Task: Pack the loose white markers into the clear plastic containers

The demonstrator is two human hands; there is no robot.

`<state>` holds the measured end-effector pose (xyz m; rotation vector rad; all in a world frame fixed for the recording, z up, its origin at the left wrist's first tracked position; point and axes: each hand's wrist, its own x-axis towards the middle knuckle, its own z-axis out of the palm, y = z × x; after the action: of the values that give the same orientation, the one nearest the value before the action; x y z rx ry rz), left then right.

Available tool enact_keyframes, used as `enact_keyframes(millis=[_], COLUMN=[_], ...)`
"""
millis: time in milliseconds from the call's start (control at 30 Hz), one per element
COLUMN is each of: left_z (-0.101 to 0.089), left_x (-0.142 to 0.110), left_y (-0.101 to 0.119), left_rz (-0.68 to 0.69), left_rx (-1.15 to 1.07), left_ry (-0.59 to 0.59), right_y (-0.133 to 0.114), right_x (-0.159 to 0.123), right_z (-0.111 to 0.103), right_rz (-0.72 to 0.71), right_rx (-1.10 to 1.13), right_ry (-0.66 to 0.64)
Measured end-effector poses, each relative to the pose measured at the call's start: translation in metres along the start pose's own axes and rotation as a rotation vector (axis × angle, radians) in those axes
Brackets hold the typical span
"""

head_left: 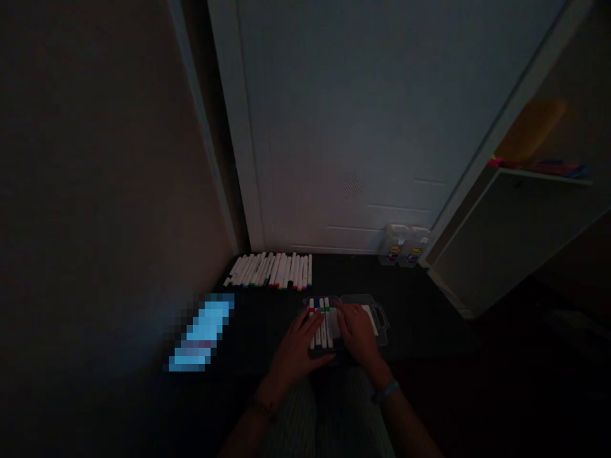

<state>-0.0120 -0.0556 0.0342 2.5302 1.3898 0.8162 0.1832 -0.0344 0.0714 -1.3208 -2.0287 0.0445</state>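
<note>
White markers (330, 337) with red, blue and green bands lie side by side in the left part of an open clear case (384, 329), at the near side of a dark table (424, 312). They point from near to far. The left hand (296, 348) reaches over them from the left, fingers stretched and slightly spread across the markers, thumb wide apart toward the near edge; it does not appear to grip anything. The right hand (358, 329) is over the middle of the case, just right of the markers, fingers bent downward; whether it holds something I cannot tell. A white card (371, 319) shows in the right part of the case, partly hidden by that hand. A dark band (265, 408) circles the left wrist and a bluish one (386, 391) the right.

At the far left of the table, a long row of white markers (270, 270) lies closely packed. At the far right, two clear containers (396, 243) stand upright against a white panel (334, 127). A pixelated bright blue patch (203, 334) shows at the left.
</note>
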Motion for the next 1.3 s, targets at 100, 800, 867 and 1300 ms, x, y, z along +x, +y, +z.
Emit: enact_keyframes(millis=[100,800,867,1300], left_z=[0.002,0.004,0.004,0.003], left_x=[0.000,-0.001,0.000,-0.001], left_y=[-0.002,-0.003,-0.003,-0.003], left_rz=[0.004,0.010,0.011,0.017], left_rx=[0.004,0.005,-0.003,0.004], left_ry=[-0.007,0.001,0.012,0.009], right_y=[0.004,0.010,0.009,0.011], right_x=[0.014,0.000,0.000,-0.004], right_z=[0.002,0.026,0.025,0.020], right_rz=[-0.032,-0.185,-0.177,-0.151], right_rx=[-0.017,-0.154,-0.159,-0.128], right_ry=[-0.019,-0.128,-0.137,-0.080])
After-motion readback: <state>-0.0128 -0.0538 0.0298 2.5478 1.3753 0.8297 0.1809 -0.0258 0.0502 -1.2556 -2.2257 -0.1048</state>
